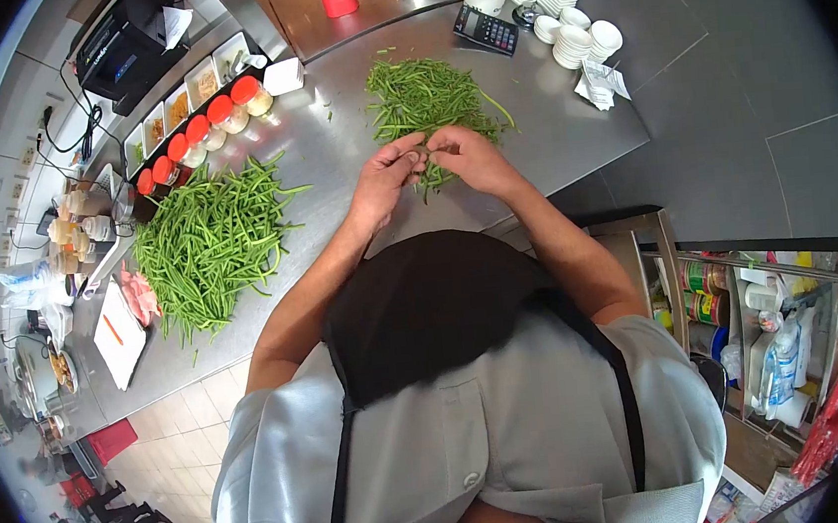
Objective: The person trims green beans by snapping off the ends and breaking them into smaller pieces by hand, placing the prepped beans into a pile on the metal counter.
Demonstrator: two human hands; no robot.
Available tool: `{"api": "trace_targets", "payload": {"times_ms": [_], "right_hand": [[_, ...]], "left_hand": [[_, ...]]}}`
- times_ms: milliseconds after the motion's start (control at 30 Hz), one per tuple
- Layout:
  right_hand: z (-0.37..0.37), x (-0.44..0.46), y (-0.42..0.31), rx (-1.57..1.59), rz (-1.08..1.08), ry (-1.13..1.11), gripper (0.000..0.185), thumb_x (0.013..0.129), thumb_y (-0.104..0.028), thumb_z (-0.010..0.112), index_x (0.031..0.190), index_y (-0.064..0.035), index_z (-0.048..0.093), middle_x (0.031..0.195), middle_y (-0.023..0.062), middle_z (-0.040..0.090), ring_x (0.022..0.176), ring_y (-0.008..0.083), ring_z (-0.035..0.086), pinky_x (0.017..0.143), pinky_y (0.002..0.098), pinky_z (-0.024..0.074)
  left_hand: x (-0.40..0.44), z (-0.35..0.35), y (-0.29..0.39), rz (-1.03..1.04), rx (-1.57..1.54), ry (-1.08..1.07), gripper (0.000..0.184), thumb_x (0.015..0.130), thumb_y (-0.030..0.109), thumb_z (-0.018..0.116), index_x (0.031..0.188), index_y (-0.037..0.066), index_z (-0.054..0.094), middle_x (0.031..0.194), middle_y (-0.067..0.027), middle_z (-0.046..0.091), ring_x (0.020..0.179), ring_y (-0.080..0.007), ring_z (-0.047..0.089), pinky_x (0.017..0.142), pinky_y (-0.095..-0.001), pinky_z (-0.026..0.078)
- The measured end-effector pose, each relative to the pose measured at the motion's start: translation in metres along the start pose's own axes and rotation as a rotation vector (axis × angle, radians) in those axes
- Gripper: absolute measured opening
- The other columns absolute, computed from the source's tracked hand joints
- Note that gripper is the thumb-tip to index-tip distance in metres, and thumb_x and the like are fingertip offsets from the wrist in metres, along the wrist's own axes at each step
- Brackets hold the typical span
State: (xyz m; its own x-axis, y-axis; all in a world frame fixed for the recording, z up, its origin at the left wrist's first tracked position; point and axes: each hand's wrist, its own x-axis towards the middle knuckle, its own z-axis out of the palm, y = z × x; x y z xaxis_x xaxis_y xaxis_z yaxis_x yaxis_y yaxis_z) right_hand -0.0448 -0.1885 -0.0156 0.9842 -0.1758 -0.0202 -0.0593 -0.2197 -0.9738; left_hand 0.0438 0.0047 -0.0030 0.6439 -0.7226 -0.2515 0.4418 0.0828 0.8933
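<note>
My left hand [388, 178] and my right hand [471, 158] meet at the near edge of a pile of short green bean pieces [424, 94]. The fingers of both are pinched together, fingertips almost touching, on what looks like a green bean mostly hidden by the fingers. A few bean bits lie on the steel counter just below my right fingers. Off to the left is a larger heap of long, whole green beans [213, 245].
Red-lidded jars [250, 95] and small food trays [202, 79] line the back left. A calculator [485, 30], stacked white cups [574, 44] and crumpled paper [603, 84] sit at the right. A white notepad [121, 334] lies at the left. The steel counter [569, 149] ends at the right.
</note>
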Motion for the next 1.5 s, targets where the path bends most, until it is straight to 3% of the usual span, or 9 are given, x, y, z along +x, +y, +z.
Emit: {"api": "trace_targets", "payload": {"times_ms": [200, 300, 500, 633, 733, 833, 933, 1033, 1500], "right_hand": [[0.009, 0.003, -0.012, -0.18, -0.078, 0.036, 0.018, 0.092, -0.012, 0.073, 0.107, -0.0036, 0.071, 0.099, 0.0107, 0.07, 0.091, 0.0238, 0.07, 0.082, 0.0363, 0.055], [0.009, -0.006, -0.056, -0.348, -0.224, 0.168, 0.019, 0.09, -0.013, 0.074, 0.108, -0.0055, 0.072, 0.099, 0.0122, 0.07, 0.093, 0.0287, 0.07, 0.081, 0.041, 0.0548], [0.008, -0.009, -0.084, -0.822, -0.505, 0.2, 0.015, 0.085, -0.017, 0.075, 0.098, -0.0094, 0.071, 0.093, 0.0091, 0.067, 0.091, 0.0319, 0.069, 0.078, 0.0473, 0.0523], [0.014, -0.008, -0.07, -0.894, -0.471, 0.178, 0.009, 0.083, -0.013, 0.073, 0.09, -0.0096, 0.068, 0.089, 0.0109, 0.066, 0.083, 0.0313, 0.065, 0.076, 0.0442, 0.0521], [0.024, -0.002, -0.048, -0.537, -0.221, 0.136, 0.009, 0.089, -0.015, 0.072, 0.093, -0.0076, 0.069, 0.088, 0.0089, 0.067, 0.082, 0.0265, 0.066, 0.076, 0.0424, 0.052], [0.015, 0.009, -0.032, 0.304, 0.382, 0.171, 0.018, 0.097, -0.019, 0.069, 0.103, -0.0025, 0.072, 0.096, 0.007, 0.071, 0.088, 0.0215, 0.068, 0.081, 0.0401, 0.0536], [0.009, 0.001, -0.018, -0.173, -0.07, 0.184, 0.028, 0.102, -0.024, 0.066, 0.115, 0.0007, 0.073, 0.104, 0.0065, 0.073, 0.096, 0.018, 0.067, 0.086, 0.0368, 0.0544], [0.008, -0.012, -0.025, -0.076, 0.095, -0.022, 0.029, 0.102, -0.021, 0.066, 0.121, 0.0005, 0.073, 0.11, 0.0089, 0.074, 0.1, 0.0172, 0.067, 0.089, 0.034, 0.0542], [0.031, -0.022, 0.01, -0.175, 0.026, -0.007, 0.022, 0.093, -0.02, 0.07, 0.1, 0.0005, 0.072, 0.091, 0.0079, 0.073, 0.085, 0.0184, 0.068, 0.079, 0.0356, 0.055]], "left_hand": [[0.001, -0.005, 0.0, 0.269, 0.24, -0.025, 0.02, 0.106, 0.015, 0.065, 0.118, 0.004, 0.076, 0.099, -0.0012, 0.071, 0.089, -0.0116, 0.06, 0.08, -0.0285, 0.048], [-0.011, -0.002, 0.021, 0.499, 0.899, 0.187, 0.014, 0.101, 0.014, 0.069, 0.108, 0.004, 0.078, 0.092, -0.0093, 0.07, 0.087, -0.0233, 0.064, 0.08, -0.0361, 0.051], [-0.023, 0.008, 0.037, 0.633, 1.324, 0.191, 0.016, 0.091, 0.012, 0.073, 0.104, 0.004, 0.076, 0.093, -0.0181, 0.069, 0.091, -0.0392, 0.067, 0.08, -0.0489, 0.054], [-0.025, 0.009, 0.036, 0.602, 1.264, 0.177, 0.015, 0.091, 0.012, 0.072, 0.103, 0.004, 0.076, 0.09, -0.0167, 0.068, 0.082, -0.0377, 0.067, 0.075, -0.0472, 0.054], [-0.023, 0.003, 0.025, 0.503, 1.046, 0.123, 0.013, 0.097, 0.013, 0.069, 0.102, 0.003, 0.076, 0.084, -0.0098, 0.068, 0.074, -0.0277, 0.066, 0.069, -0.0411, 0.054], [-0.013, -0.004, 0.011, 0.235, 0.531, 0.101, 0.016, 0.104, 0.015, 0.065, 0.104, 0.002, 0.074, 0.082, -0.002, 0.066, 0.07, -0.0151, 0.063, 0.064, -0.0324, 0.054], [-0.009, -0.011, 0.014, 0.045, 0.091, 0.156, 0.019, 0.108, 0.019, 0.063, 0.11, 0.003, 0.072, 0.084, 0.001, 0.065, 0.07, -0.0087, 0.061, 0.063, -0.0265, 0.054], [-0.011, -0.015, 0.015, 0.026, -0.049, 0.206, 0.02, 0.109, 0.021, 0.063, 0.114, 0.004, 0.071, 0.085, -0.0002, 0.066, 0.069, -0.009, 0.061, 0.064, -0.0256, 0.055], [-0.026, -0.022, 0.0, -0.017, -0.074, 0.095, 0.023, 0.11, 0.021, 0.06, 0.121, 0.002, 0.069, 0.089, -0.0014, 0.068, 0.074, -0.0103, 0.065, 0.069, -0.0283, 0.059]]}}
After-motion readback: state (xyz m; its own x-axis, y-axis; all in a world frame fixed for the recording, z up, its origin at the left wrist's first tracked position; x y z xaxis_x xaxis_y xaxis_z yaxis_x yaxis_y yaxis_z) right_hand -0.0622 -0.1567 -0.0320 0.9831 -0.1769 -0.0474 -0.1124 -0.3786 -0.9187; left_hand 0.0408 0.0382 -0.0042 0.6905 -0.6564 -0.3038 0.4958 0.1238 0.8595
